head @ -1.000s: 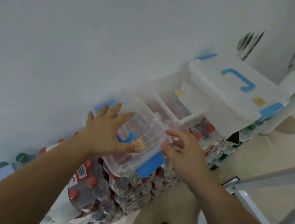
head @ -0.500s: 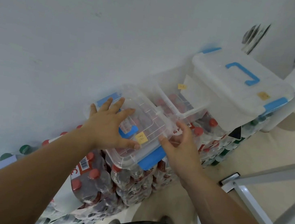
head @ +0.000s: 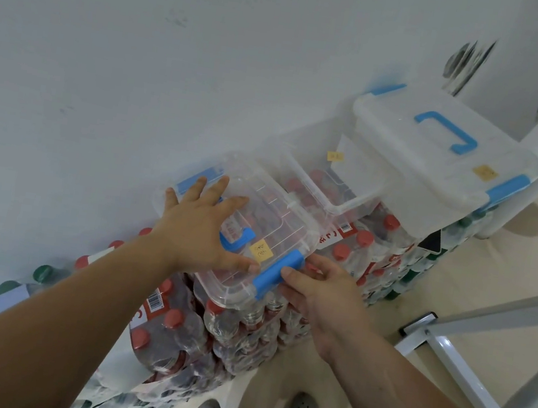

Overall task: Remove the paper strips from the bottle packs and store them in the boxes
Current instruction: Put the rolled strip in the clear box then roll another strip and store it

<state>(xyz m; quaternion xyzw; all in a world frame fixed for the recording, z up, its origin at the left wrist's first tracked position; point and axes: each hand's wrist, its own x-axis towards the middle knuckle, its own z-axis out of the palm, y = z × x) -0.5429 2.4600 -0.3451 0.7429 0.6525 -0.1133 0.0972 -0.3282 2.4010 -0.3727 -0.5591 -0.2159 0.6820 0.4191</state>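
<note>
The left hand (head: pixel 200 228) lies flat, with spread fingers, on the lid of a small clear box (head: pixel 266 234) that stands on shrink-wrapped bottle packs (head: pixel 242 331) beside the white wall (head: pixel 142 65). The right hand (head: pixel 321 290) touches the blue latch (head: pixel 281 269) at the near end. Further right stand an open box (head: pixel 328 191) and a bigger closed box (head: pixel 438 172).

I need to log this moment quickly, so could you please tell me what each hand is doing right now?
Left hand: open, pressed flat on the small box lid.
Right hand: fingers closed on the lid's blue latch.
</note>
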